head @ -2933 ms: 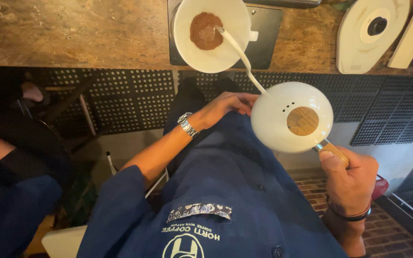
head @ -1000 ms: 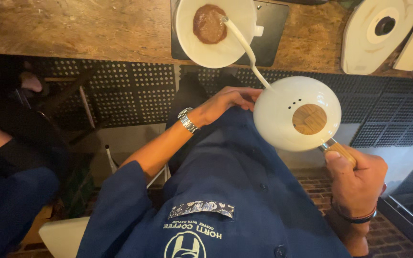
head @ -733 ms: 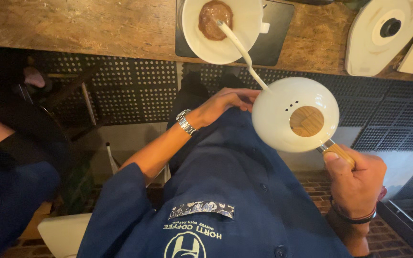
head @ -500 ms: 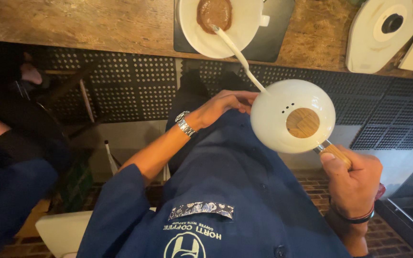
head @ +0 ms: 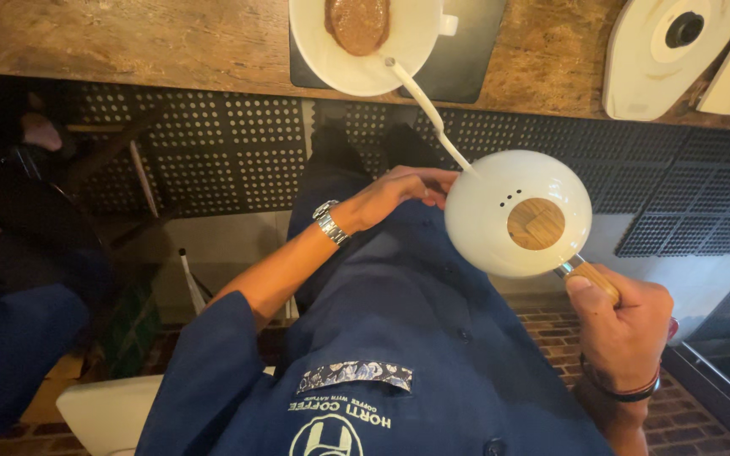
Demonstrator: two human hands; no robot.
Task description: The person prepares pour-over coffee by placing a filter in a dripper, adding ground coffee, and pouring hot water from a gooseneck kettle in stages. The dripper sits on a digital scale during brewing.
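With the right hand (head: pixel 623 325) clamped on the white kettle (head: pixel 517 213) handle and the left hand (head: pixel 399 190) seemingly resting empty, its spout reaches toward twelve o'clock over the dripper (head: pixel 365 38) on the counter (head: pixel 128 38), so wobble could spill.

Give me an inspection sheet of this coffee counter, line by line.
Surface: worn wooden counter with a black mat.
Job's things: white kettle, thin spout over white dripper holding wet grounds.
Clutter: white kettle base at the right.
Hands: right hand grips the kettle's wooden handle; left hand rests against the body, holding nothing.
Cables: nothing seen.
Surroundings: perforated black panel, brick floor, another person's dark sleeve at the left.
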